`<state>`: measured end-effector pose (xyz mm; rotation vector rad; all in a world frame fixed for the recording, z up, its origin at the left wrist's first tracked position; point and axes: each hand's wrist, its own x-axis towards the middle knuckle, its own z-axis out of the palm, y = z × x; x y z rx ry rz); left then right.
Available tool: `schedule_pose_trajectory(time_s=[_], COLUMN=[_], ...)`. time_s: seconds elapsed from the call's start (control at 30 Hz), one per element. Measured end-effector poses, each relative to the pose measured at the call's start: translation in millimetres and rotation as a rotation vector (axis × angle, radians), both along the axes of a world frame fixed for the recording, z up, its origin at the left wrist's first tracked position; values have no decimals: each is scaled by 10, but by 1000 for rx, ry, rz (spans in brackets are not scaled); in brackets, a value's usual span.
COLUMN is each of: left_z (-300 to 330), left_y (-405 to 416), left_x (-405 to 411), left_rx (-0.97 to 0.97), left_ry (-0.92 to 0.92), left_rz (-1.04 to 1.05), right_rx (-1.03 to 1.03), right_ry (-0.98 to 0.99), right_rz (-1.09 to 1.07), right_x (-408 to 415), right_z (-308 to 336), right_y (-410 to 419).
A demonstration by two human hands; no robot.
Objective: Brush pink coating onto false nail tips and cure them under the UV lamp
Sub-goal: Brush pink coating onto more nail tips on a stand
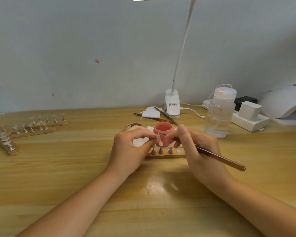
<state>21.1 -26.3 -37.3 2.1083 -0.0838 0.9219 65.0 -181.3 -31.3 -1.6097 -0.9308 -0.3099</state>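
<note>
Head view: left hand (132, 147) at centre, fingers curled, grip pinching a small translucent false nail tip (158, 138) with a pink end. Right hand (193, 144) at 3 o'clock of it, grip grasping a slim brown-handled brush (219, 158), bristle end touching the tip. Open pink round jar (163, 130) just behind at 12 o'clock. Wooden strip holder with metal cone stands (164, 153) just below hands on the wooden counter (75, 168). White domed UV lamp (284, 103) far at 2 o'clock; clear plastic pump bottle (219, 113) between.
</note>
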Motion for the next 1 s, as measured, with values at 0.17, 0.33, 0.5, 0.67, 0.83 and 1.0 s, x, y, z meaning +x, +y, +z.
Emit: schedule_pose_trajectory(time_s=[0.17,0.33,0.5,0.67,0.83,1.0], left_z=[7,6,3,7,8,-5], left_y=[-11,-19,-22,-20,-32,-48], left_x=[4,-1,-7,-10,-13,-14], left_rx=[-9,-29,-63,-85,-84,-22], left_ry=[-3,-16,-18,32,42,22], left_rz=[-5,-5,-6,5,-24,-12], right_rx=[49,-2,130,146,89,-14], right_ry=[39,47,69,22,-102,-203], right_rz=[13,22,42,22,-30,-85], right_x=[-8,1,-15,-2,9,36], right_z=[-8,-11,-18,-41,-49,-62], right_y=[-7,-1,-15,-22,-6,40])
